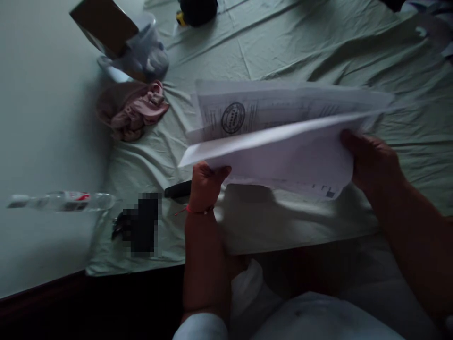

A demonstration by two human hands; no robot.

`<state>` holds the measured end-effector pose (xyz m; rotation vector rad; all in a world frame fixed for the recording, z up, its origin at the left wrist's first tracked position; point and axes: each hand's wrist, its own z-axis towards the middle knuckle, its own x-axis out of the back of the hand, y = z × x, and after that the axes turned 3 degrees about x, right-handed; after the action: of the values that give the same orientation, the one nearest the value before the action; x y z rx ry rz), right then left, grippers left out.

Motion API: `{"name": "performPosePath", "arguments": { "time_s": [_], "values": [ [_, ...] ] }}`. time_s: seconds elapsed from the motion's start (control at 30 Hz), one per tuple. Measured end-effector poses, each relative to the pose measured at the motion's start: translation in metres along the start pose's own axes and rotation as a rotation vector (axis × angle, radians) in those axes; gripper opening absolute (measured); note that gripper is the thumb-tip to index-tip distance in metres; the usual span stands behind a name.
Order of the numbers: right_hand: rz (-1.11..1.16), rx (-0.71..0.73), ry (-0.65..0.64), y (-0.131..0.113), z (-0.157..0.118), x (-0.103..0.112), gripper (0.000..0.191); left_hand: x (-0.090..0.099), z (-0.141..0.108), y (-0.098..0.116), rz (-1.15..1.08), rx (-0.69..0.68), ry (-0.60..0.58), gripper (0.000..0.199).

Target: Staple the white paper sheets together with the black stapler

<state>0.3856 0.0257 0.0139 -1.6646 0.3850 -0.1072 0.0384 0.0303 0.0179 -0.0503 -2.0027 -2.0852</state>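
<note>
Several printed paper sheets (283, 156) are held up over the bed between my two hands. My left hand (206, 185), with a red string at the wrist, pinches their near left edge, thumb on top. At the right end my right hand (375, 160) grips the same sheets, its thumb over the near face; its other fingers are mostly hidden. The front sheet bends over, and behind it a printed page (233, 118) with a round dark stamp shows. The small print is blurred.
Wrinkled pale green cloth (247, 52) covers the surface. Along its left side are a plastic bottle (71, 201), a blurred-out dark object (145, 226), a crumpled pink cloth (138, 111) and a container with a brown box (104, 26). A black object (198, 12) lies at the back.
</note>
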Motion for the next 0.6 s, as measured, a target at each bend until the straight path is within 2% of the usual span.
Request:
{"name": "performPosePath", "arguments": {
  "time_s": [0.07,0.17,0.27,0.33,0.43,0.5,0.6],
  "values": [
    [0.025,-0.114,0.044,0.000,0.002,0.000,0.043,0.001,-0.001,0.005,-0.037,0.053,-0.042,0.014],
    [0.020,-0.279,0.088,-0.004,0.002,-0.001,0.044,0.003,-0.002,0.011,-0.123,0.108,-0.139,0.020],
    [0.025,-0.325,0.038,-0.007,0.000,0.000,0.043,0.002,-0.003,0.014,-0.178,0.133,-0.217,0.031],
    [0.044,-0.299,-0.009,-0.006,0.000,0.001,0.041,0.000,-0.003,0.013,-0.201,0.110,-0.235,0.033],
    [0.054,-0.235,-0.050,-0.002,0.000,0.002,0.051,0.000,-0.003,0.008,-0.225,0.061,-0.218,0.030],
    [0.074,-0.165,-0.048,-0.002,0.002,-0.001,0.051,0.002,-0.003,0.006,-0.219,0.027,-0.158,0.028],
    [0.141,0.032,-0.072,-0.007,0.004,-0.006,0.047,0.003,-0.005,0.005,-0.187,-0.035,-0.016,0.027]
  ]
}}
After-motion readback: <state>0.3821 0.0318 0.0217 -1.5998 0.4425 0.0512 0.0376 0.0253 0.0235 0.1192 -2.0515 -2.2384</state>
